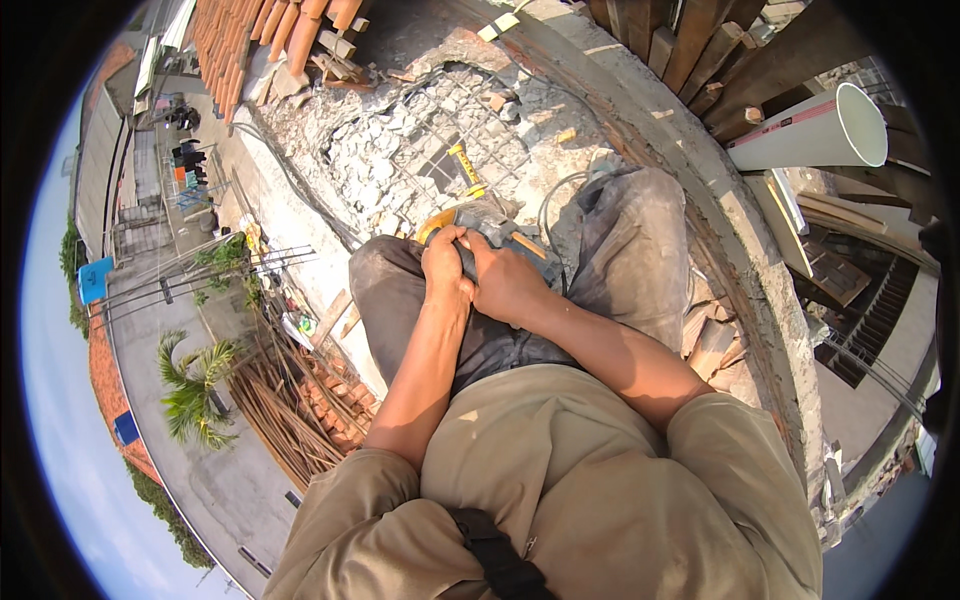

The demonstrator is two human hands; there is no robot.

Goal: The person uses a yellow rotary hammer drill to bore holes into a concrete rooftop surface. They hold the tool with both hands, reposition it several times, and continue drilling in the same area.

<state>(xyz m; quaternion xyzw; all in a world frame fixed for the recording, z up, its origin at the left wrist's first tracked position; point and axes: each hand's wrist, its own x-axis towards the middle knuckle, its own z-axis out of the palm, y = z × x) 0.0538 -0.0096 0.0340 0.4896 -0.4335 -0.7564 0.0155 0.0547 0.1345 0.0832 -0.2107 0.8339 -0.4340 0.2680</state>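
Note:
Both my hands are closed together between my bent knees. My left hand [446, 265] is wrapped round the dark handle of a tool with a yellow-orange part [436, 224] on its far side. Pressed up against it, my right hand [506, 283] is closed on the same handle. My fingers hide most of the tool, so its exact kind does not show. Just beyond lies a yellow bar-like piece [466, 170], over a hole of broken concrete [380, 150] with a grid of bare steel rods [445, 135]. A small wooden stick [528, 243] lies beside my right hand.
A dark cable [548, 205] loops near my right knee. Stacked roof tiles [285, 30] stand at the far left. Wooden planks [700, 50] and a white pipe [810, 130] are at the right, beyond the concrete ledge [745, 280]. The left side drops to a lower yard [240, 490].

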